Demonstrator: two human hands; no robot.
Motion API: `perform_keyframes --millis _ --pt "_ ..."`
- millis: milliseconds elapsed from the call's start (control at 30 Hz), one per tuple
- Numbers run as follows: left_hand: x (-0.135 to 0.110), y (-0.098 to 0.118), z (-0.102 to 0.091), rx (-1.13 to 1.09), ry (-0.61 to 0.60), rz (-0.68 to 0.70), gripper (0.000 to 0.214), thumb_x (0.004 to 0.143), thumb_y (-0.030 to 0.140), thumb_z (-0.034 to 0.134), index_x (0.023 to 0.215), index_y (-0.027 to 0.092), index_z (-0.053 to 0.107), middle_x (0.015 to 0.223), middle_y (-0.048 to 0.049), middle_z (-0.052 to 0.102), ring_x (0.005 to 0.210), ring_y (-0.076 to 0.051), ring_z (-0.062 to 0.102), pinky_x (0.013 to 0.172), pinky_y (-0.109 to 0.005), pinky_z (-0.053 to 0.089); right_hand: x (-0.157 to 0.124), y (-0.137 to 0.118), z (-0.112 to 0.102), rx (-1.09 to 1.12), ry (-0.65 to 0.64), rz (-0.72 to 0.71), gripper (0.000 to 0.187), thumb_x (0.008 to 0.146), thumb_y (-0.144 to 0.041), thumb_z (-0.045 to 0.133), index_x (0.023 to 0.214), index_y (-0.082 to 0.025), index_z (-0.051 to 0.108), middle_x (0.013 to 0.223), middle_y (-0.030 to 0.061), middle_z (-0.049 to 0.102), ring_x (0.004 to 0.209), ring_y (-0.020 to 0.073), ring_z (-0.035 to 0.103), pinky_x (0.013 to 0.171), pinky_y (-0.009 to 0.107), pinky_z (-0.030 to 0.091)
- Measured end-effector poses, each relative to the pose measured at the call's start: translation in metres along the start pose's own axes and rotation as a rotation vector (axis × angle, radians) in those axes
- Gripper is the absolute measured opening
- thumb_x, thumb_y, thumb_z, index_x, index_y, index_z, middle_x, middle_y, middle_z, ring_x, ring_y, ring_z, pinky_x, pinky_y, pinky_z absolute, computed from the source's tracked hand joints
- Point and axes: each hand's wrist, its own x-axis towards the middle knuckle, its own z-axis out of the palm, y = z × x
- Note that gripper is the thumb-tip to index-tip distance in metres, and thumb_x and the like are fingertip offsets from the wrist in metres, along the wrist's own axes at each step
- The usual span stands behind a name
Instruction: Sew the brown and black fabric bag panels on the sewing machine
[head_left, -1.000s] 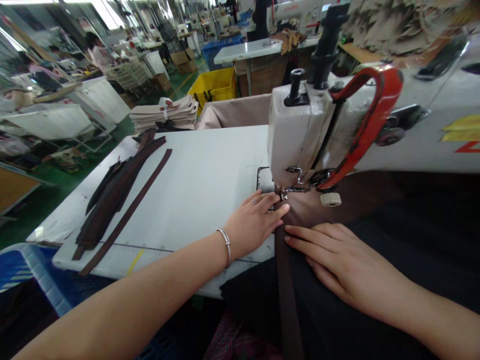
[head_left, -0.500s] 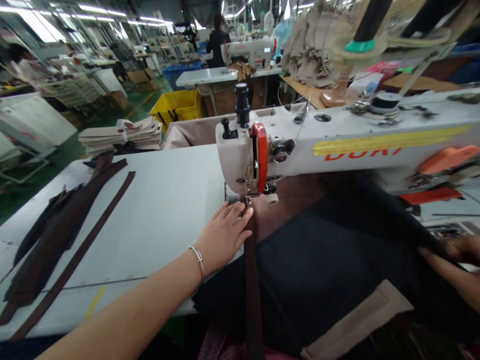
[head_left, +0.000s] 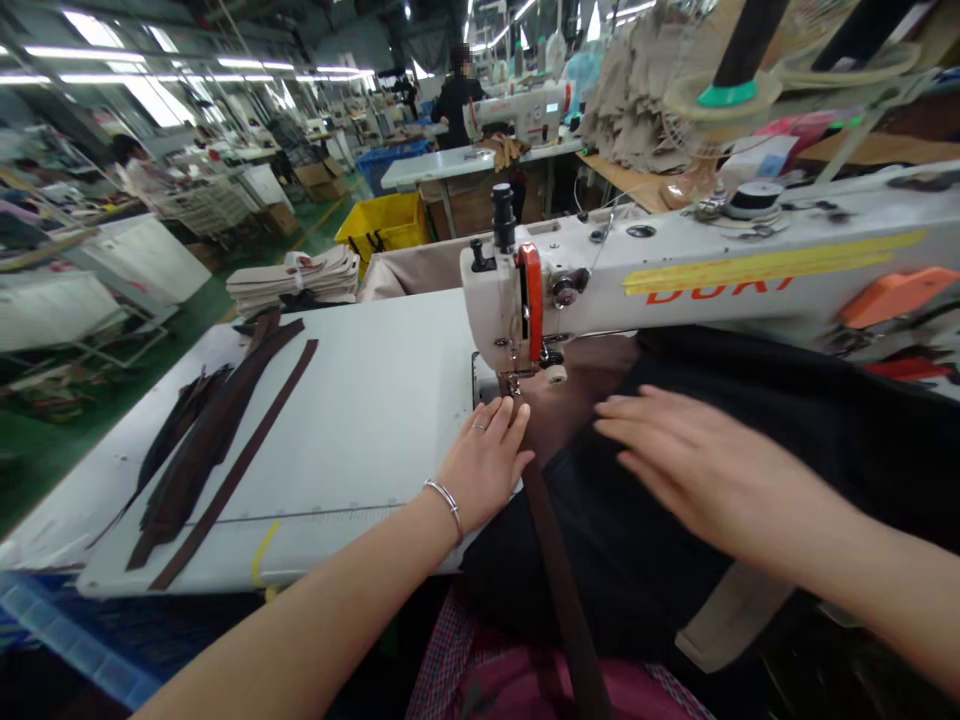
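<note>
My left hand (head_left: 486, 458) lies flat with fingers stretched out on the table just below the needle of the white sewing machine (head_left: 517, 300), touching the top of a dark brown strap (head_left: 559, 575). The strap runs from the needle down toward me. My right hand (head_left: 705, 470) hovers, fingers spread and slightly blurred, over the black fabric (head_left: 750, 420) to the right of the needle. A beige patch (head_left: 724, 615) shows at the fabric's lower edge.
Several loose brown straps (head_left: 217, 440) lie on the left of the white table (head_left: 360, 400). A stack of beige pieces (head_left: 296, 278) sits at its far edge, a yellow bin (head_left: 382, 222) behind. A person stands at a distant machine (head_left: 517, 112).
My right hand has come back from the far right edge of the fabric to hover over it near the needle. The left hand has stayed by the presser foot.
</note>
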Motion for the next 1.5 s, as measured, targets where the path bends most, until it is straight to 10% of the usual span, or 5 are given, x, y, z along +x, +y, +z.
perform_keyframes --millis 300,467,733,1267,1500 --pt "-0.070 0.041 -0.018 -0.219 -0.097 0.170 0.084 0.085 0.049 0.065 0.150 0.006 0.034 0.159 -0.0218 0.030 0.148 -0.036 0.027 0.122 -0.052 0.029 -0.004 -0.054 0.049 0.167 -0.097 -0.003 0.030 0.097 -0.029 0.051 0.121 -0.017 0.064 0.103 0.0103 0.065 0.090 0.0236 0.061 0.082 0.044 0.052" --pt "-0.065 0.041 -0.015 -0.387 0.110 0.074 0.032 0.102 0.027 0.043 0.123 0.012 0.062 0.126 -0.0126 0.066 0.120 -0.025 0.060 0.107 -0.040 0.047 -0.022 -0.069 0.041 0.330 -0.113 -0.034 0.034 0.094 -0.022 0.054 0.127 -0.020 0.061 0.117 0.0098 0.063 0.106 0.0229 0.058 0.090 0.041 0.047" --pt "-0.044 0.028 -0.034 -0.655 -0.001 -0.210 0.041 0.103 0.033 0.045 0.070 0.015 0.062 0.082 -0.0053 0.065 0.086 -0.019 0.062 0.078 -0.030 0.047 -0.020 -0.066 0.043 0.411 -0.079 -0.041 0.035 0.092 -0.019 0.056 0.126 -0.022 0.062 0.120 0.0072 0.065 0.108 0.0220 0.058 0.090 0.040 0.044" --pt "-0.036 0.026 -0.033 -0.597 -0.053 -0.075 0.041 0.103 0.032 0.042 0.073 0.015 0.063 0.088 -0.0071 0.062 0.090 -0.020 0.058 0.084 -0.034 0.048 -0.015 -0.079 0.045 0.418 -0.068 -0.012 0.033 0.091 -0.020 0.056 0.123 -0.021 0.064 0.118 0.0075 0.067 0.105 0.0226 0.061 0.090 0.042 0.046" --pt "-0.059 0.036 -0.031 -0.432 0.026 0.147 0.033 0.088 0.013 0.051 0.117 0.011 0.064 0.118 -0.0126 0.063 0.110 -0.025 0.056 0.102 -0.043 0.047 -0.020 -0.079 0.048 0.402 -0.056 0.069 0.038 0.091 -0.019 0.055 0.129 -0.020 0.059 0.129 0.0089 0.063 0.115 0.0232 0.060 0.098 0.043 0.047"
